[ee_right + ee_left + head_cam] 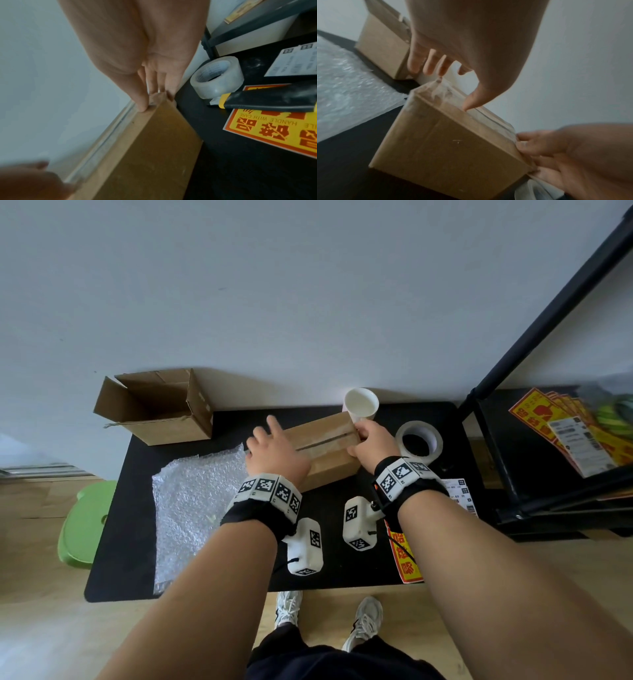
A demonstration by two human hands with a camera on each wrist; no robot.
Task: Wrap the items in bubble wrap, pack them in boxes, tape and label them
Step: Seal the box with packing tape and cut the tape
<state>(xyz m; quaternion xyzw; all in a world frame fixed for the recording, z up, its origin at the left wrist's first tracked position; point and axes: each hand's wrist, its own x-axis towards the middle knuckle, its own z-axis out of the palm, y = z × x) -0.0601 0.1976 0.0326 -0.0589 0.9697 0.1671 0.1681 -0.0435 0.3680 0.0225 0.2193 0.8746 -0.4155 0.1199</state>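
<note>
I judge taping nearly done: the box (325, 451) at the mat's (113, 542) centre is closed, glossy clear tape running along its seam. My left hand (274, 451) lies flat, fingers spread, over its 9 o'clock end; my right hand (371, 441) curls round the 3 o'clock end, pressing tape down. Labels (404, 559) wait at 5 o'clock. A smooth cup (360, 405), crinkly bubble wrap (191, 501) and an open box (157, 405) remain.

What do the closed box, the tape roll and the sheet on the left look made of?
Closed box: brown matte cardboard, a glossy clear strip along its seam.
Tape roll: clear glossy plastic film, seemingly on a printed core.
Sheet: translucent bubble wrap, dimpled and shiny.
</note>
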